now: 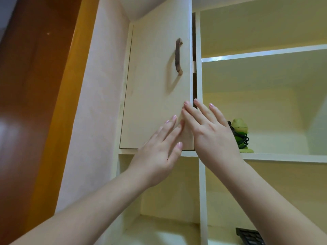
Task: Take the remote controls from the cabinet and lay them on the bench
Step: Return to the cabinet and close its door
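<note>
Both hands, left hand [159, 149] and right hand [210, 131], lie flat-fingered, gripping nothing, on the stiff, light-looking cabinet door [155, 85]; its handle [178, 56], above the fingertips, looks the surer hold.

A home: cream cabinet [155, 89], open shelves [265, 53], wooden door [35, 85].

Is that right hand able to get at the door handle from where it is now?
Probably yes. The right hand lies open, fingers straight, at the cabinet door's lower right edge, and the handle sits above it on the same door face with nothing between them. The left hand rests lower, out of the way.
</note>
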Tool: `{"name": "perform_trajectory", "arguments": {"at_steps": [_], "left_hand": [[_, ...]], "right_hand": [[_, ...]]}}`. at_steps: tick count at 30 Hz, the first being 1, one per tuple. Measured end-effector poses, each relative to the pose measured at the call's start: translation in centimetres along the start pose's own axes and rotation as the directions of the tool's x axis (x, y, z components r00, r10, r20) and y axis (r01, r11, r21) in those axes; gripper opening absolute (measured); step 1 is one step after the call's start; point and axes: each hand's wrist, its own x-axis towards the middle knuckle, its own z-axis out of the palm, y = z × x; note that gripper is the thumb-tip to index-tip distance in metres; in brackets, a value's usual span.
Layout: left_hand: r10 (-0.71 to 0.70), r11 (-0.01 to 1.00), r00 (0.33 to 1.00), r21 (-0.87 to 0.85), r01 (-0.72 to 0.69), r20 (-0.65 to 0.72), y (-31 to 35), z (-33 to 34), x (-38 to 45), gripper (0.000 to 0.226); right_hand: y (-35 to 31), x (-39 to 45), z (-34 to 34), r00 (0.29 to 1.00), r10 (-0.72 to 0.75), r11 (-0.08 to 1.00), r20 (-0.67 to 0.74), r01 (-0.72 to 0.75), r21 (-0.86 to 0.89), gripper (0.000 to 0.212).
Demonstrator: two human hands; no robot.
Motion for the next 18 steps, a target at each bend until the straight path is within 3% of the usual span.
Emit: {"name": "perform_trajectory", "arguments": {"at_steps": [7,18], "left_hand": [[-0.018,0.991,0.999,0.130,0.014,0.034,-0.5,1.7,0.8,0.065],[-0.012,0.973,1.000,0.232,0.011,0.003,-0.8,3.9,1.8,0.059]], "right_hand": [[0.5,-0.6,2.4,0.993,0.049,0.994,0.107,-0.038,-0.106,0.064],[1.1,-0.9,5.8,0.987,0.073,0.997,0.141,-0.071,-0.019,0.071]]}}
